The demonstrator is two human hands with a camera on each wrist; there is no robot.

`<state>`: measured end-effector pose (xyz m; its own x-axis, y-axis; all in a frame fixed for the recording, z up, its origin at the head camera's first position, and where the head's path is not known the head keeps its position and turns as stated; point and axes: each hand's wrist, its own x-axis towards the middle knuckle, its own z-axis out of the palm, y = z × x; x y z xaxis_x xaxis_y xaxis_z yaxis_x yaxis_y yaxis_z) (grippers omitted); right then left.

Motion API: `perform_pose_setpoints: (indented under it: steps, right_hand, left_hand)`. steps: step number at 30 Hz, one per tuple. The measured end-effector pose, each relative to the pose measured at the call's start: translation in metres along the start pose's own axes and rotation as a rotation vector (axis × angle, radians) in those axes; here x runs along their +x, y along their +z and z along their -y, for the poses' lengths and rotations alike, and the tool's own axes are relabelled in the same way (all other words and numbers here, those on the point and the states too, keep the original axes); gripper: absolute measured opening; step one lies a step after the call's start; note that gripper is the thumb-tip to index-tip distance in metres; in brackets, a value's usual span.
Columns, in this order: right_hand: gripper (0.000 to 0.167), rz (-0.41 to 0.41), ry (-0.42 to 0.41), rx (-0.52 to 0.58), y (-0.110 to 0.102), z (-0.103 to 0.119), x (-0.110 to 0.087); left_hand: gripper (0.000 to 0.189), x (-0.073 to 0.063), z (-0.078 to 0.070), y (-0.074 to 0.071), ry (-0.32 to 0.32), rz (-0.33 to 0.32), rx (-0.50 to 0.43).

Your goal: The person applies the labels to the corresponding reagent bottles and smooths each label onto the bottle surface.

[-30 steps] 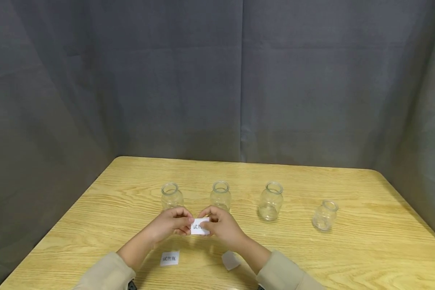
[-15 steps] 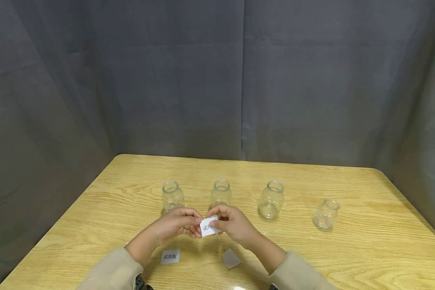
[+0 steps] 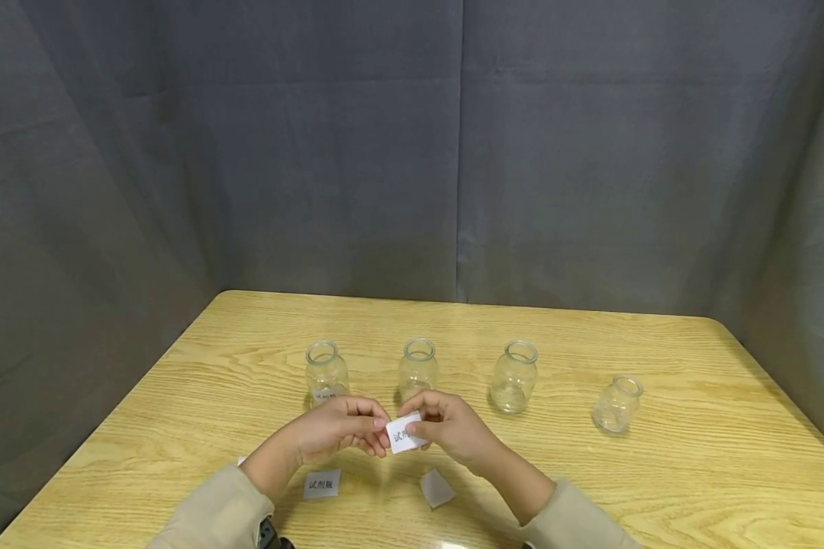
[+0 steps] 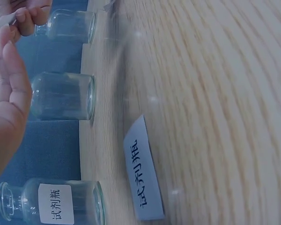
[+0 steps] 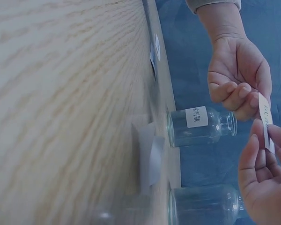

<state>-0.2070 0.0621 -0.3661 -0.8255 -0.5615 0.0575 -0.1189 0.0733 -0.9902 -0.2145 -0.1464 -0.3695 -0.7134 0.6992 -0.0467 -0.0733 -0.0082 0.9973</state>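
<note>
A small white label [image 3: 398,438] with black characters is between my two hands, above the table. My left hand [image 3: 336,428] pinches its left edge with thumb and fingertip. On its right part lies the thumb of my right hand [image 3: 456,433], with fingers behind, covering some of the print. The right wrist view shows the label [image 5: 265,119] nearly edge-on, between both hands' fingertips. Beyond the hands stands a glass jar [image 3: 326,370] bearing a similar label [image 4: 55,204]. A second glass jar [image 3: 419,370] is partly hidden behind the right hand.
Farther right stand a third glass jar [image 3: 513,381] and a smaller one [image 3: 616,408]. A printed label [image 3: 322,483] and a blank, creased white paper piece [image 3: 437,488] lie on the wooden table [image 3: 659,496] near me. A white scrap's corner [image 3: 241,460] shows beside the left forearm.
Both hands have shifted right with the label, which has turned from level to tilted. The label on the leftmost jar has come into view behind the left hand.
</note>
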Motion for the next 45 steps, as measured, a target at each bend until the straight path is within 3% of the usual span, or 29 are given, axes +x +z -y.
perform_pose_setpoints:
  steps: [8, 28, 40, 45]
  right_hand:
    - [0.020, 0.012, -0.006, 0.009, -0.002, -0.004, -0.001]
    - [0.019, 0.003, -0.004, 0.067, -0.002, -0.010, -0.005]
    - [0.022, -0.066, 0.001, 0.017, -0.006, -0.012, -0.006]
    - [0.023, -0.095, -0.004, 0.014, -0.012, -0.015, -0.009]
  left_hand:
    - [0.009, 0.001, 0.002, 0.000, 0.017, 0.018, 0.032]
    - [0.009, 0.005, 0.009, 0.004, -0.008, 0.007, -0.046]
    - [0.003, 0.009, 0.009, 0.008, -0.029, -0.175, 0.019]
    - [0.008, 0.010, 0.009, 0.009, -0.037, -0.217, 0.045]
